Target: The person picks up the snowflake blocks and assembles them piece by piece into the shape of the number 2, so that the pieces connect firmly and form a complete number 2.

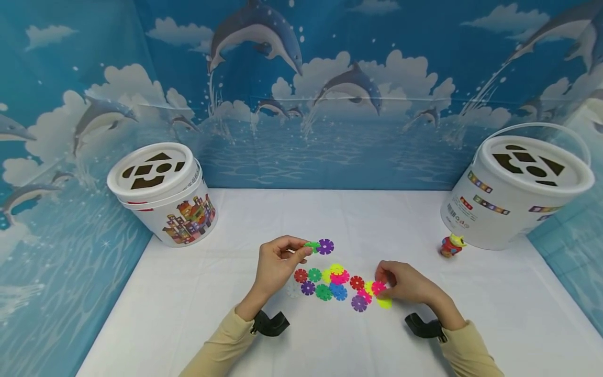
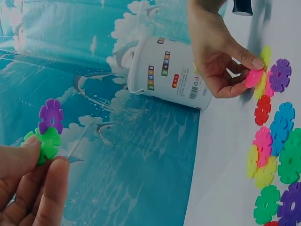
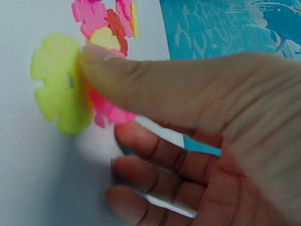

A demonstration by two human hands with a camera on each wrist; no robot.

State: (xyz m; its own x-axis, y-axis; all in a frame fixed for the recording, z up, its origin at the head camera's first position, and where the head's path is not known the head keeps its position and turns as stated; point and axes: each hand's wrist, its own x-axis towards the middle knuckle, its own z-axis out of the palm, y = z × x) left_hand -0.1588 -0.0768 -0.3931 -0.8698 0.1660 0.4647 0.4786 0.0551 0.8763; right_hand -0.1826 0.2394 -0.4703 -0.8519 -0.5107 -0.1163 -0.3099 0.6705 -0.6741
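1. Left hand [image 1: 280, 261] pinches green disc [image 2: 50, 140], linked to purple disc [image 1: 328, 246]: one pair done.
2. Right hand [image 1: 407, 283] pinches pink disc [image 1: 378, 287] by yellow disc [image 1: 384, 303].
3. Left: other discs [image 1: 338, 293] on surface [image 1: 339, 345]; joins there unclear.

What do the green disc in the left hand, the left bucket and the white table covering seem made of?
Green disc: probably plastic, smooth, from its even color and clean notches.
Left bucket: likely rigid plastic, smooth, judging by its crisp, undented form.
Table covering: perhaps matte cloth, given its faint creases, though sheeting isn't ruled out.
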